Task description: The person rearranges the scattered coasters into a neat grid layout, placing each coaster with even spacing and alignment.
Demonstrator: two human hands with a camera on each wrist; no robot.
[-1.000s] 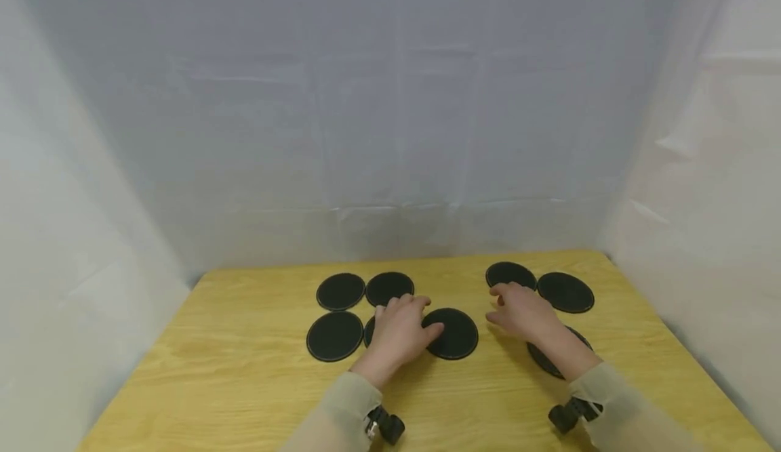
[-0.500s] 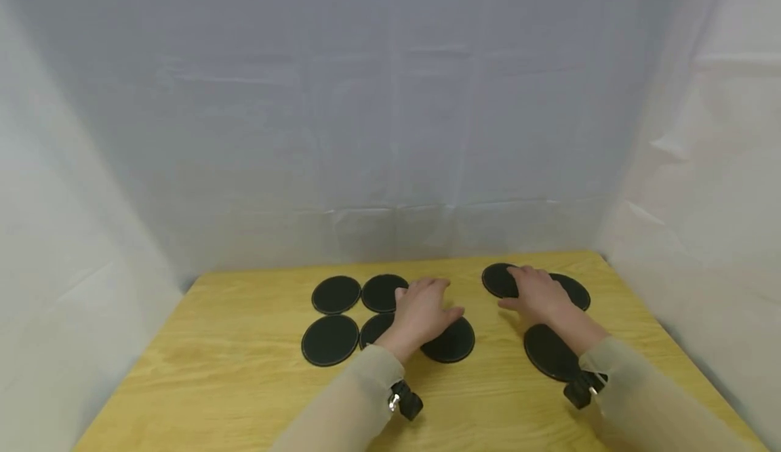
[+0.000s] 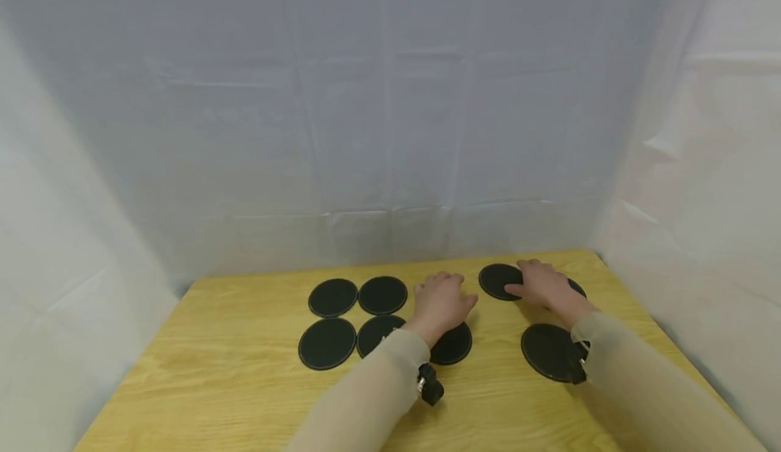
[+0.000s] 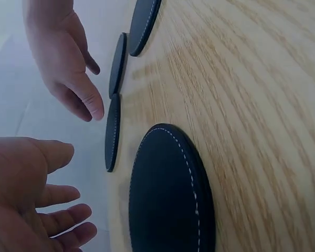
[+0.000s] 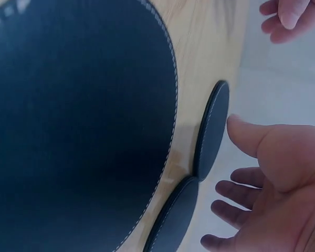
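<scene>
From my head, my left hand [image 3: 444, 300] floats with loose fingers above a round black stitched mat [image 3: 453, 343] on the yellow wooden counter [image 3: 244, 384]. My right hand [image 3: 545, 285] lies loose over another round black mat [image 3: 497, 280].

My left wrist shows my fingers [image 4: 68, 218] spread, holding nothing.

My right wrist shows my fingers [image 5: 236, 190] loose beside a mat's edge [image 5: 210, 131].

Readable text: none | black round mats [image 3: 332, 297]: plain, only pale stitching along the rim, no label or brand | wooden surface [image 3: 244, 384]: bare grain, no marks | backdrop sheets [image 3: 390, 133]: blank, no signs or numbers
</scene>
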